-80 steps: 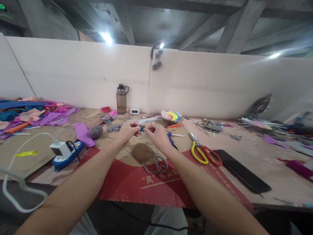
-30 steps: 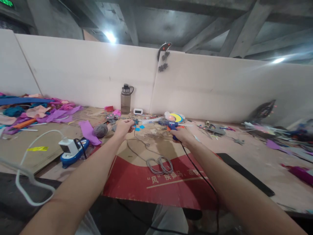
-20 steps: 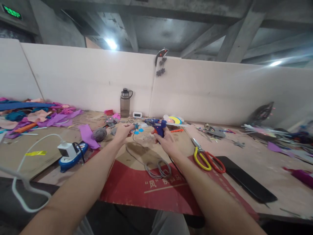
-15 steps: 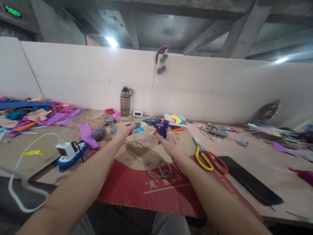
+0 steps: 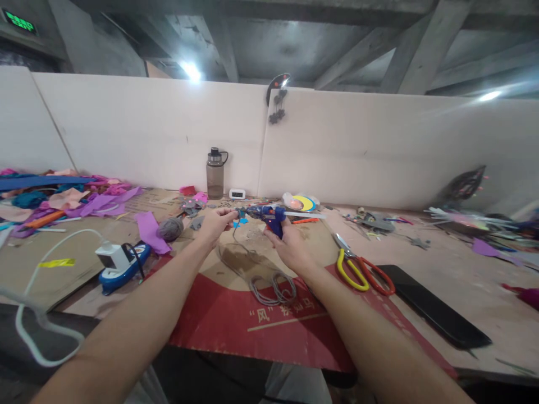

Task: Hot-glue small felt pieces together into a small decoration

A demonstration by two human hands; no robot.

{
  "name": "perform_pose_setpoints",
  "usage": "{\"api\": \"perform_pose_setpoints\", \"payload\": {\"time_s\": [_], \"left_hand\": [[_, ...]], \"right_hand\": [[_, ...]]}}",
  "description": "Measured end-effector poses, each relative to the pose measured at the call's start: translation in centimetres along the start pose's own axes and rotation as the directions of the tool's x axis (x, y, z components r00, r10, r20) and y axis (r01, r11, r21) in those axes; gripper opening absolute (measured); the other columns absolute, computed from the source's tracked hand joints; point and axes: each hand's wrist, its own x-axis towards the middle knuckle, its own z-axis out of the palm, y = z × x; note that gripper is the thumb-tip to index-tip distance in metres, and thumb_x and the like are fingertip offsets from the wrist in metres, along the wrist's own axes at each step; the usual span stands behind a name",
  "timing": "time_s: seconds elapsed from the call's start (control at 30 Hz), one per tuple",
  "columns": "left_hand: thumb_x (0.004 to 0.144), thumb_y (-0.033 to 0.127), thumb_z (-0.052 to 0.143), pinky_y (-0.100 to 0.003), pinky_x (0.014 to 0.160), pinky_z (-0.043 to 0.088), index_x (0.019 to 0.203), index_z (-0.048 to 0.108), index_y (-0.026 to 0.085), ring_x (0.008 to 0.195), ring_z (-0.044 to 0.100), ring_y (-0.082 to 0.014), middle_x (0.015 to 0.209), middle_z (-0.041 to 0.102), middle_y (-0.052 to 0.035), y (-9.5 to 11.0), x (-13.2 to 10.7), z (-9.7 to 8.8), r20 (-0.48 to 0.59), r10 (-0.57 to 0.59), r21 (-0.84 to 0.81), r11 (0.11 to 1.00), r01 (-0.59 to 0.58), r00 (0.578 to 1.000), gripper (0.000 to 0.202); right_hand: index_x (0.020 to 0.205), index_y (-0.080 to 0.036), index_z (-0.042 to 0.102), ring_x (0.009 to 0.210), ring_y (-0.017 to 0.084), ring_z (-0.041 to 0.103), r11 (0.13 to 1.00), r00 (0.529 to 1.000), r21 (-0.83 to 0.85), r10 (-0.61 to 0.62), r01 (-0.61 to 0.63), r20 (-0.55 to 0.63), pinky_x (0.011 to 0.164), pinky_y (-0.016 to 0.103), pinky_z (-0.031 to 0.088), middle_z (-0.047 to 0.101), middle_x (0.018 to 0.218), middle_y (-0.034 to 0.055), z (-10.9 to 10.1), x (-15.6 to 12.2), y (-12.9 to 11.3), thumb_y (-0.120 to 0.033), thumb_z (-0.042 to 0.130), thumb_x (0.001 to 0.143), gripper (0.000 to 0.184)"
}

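Observation:
My right hand (image 5: 288, 245) is wrapped round the grip of a blue hot glue gun (image 5: 269, 216), its nozzle pointing left. My left hand (image 5: 216, 223) pinches a small dark blue felt piece (image 5: 240, 214) right at the nozzle tip. A thin grey wire hangs from that piece down to a coil of grey wire (image 5: 273, 287) lying on the red-and-brown cardboard (image 5: 236, 320) between my forearms.
Yellow-and-orange scissors (image 5: 357, 273) and a black phone (image 5: 433, 306) lie to the right. A power strip with a white plug (image 5: 120, 261), a grey yarn ball (image 5: 169, 229) and purple felt scraps (image 5: 96, 202) sit left. A water bottle (image 5: 214, 173) stands by the white partition.
My right hand left the felt piece, reached right, picked up the glue gun and brought it to the piece held in my left hand. The nozzle has moved closer to the piece.

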Motion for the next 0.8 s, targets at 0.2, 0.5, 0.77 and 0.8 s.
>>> {"api": "perform_pose_setpoints", "payload": {"time_s": [0.2,0.5,0.77,0.8], "left_hand": [[0.059,0.039,0.07,-0.018,0.049,0.033,0.071,0.063,0.014,0.045,0.041,-0.0047,0.052,0.052,0.0039,-0.02,-0.09,0.04,0.022,0.001,0.002,1.0,-0.001,1.0,0.028],[0.06,0.037,0.07,-0.018,0.049,0.034,0.072,0.063,0.015,0.046,0.043,-0.0055,0.053,0.054,0.0031,-0.39,0.07,-0.11,0.03,0.029,-0.003,1.0,-0.029,0.999,0.026],[0.06,0.036,0.07,-0.018,0.048,0.033,0.071,0.062,0.015,0.045,0.043,-0.005,0.052,0.053,0.0035,-0.48,0.27,-0.16,0.042,0.024,-0.01,1.0,-0.024,0.999,0.025],[0.06,0.037,0.07,-0.018,0.048,0.033,0.07,0.062,0.015,0.045,0.042,-0.005,0.052,0.053,0.0036,-0.5,0.3,-0.17,0.047,0.022,-0.009,1.0,-0.022,0.999,0.025]], "right_hand": [[0.11,-0.018,0.048,0.07,0.021,0.057,1.0,1.0,-0.007,-0.004,0.004,0.0,0.066,0.033,0.044,0.061,0.08,0.0074,0.2,-0.01,-0.17,-0.032,0.049,0.081,0.032],[0.115,-0.018,0.048,0.08,0.022,0.057,0.999,0.999,-0.041,-0.02,0.019,-0.037,0.075,0.036,0.043,0.062,0.096,0.0108,0.46,-0.02,0.15,-0.032,0.048,0.082,0.036],[0.117,-0.017,0.049,0.083,0.024,0.057,0.999,0.999,-0.048,-0.022,0.021,-0.033,0.075,0.036,0.043,0.062,0.097,0.011,0.45,-0.08,-0.12,-0.031,0.047,0.082,0.037],[0.117,-0.017,0.048,0.083,0.024,0.057,0.999,0.999,-0.046,-0.03,0.029,-0.03,0.076,0.037,0.043,0.062,0.097,0.0109,0.45,-0.09,-0.13,-0.031,0.047,0.082,0.038]]}}
